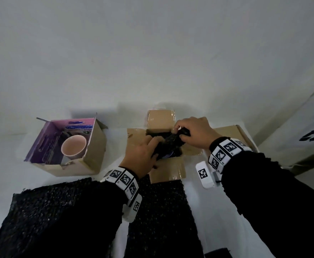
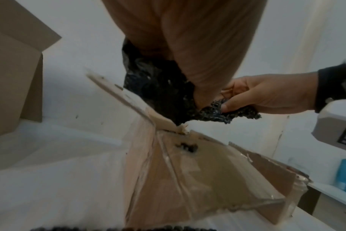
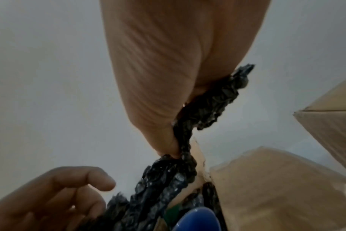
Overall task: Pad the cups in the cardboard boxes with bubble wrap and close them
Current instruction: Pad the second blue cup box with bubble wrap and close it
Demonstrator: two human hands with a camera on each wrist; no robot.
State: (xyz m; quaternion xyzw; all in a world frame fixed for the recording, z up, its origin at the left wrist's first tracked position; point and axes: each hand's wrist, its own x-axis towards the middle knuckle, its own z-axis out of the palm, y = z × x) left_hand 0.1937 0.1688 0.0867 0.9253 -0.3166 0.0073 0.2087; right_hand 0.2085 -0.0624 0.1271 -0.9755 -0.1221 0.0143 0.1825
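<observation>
Bubble wrap going into the middle box

Bubble wrap [image 1: 168,144], black and crumpled, sits in the mouth of the open middle box [image 1: 168,170], stretched between both hands. Box flaps are folded out flat on all four sides. A blue cup [image 3: 198,218] shows under the wrap in the right wrist view, down inside the box; only part of its rim is visible.

Left hand [image 1: 141,155]: fingers curled over the near end of the wad, gripping it at the box's near-left edge. Right hand [image 1: 193,132]: thumb and fingertips pinch the far end of the wrap, above the far-right corner of the opening. The left wrist view confirms the pinch.

Second box [image 1: 68,146] stands well to the left on the white table [image 1: 208,211], open, purple print on its inner flaps. A pink cup [image 1: 74,147] stands upright in it, with no wrap around it.

Third box [image 1: 232,135] lies behind the right wrist, partly hidden; whether it is shut cannot be told.

Two flat black sheets of wrap lie on the table near the person: one [image 1: 50,211] under the left forearm, another [image 1: 163,211] just in front of the middle box.
</observation>
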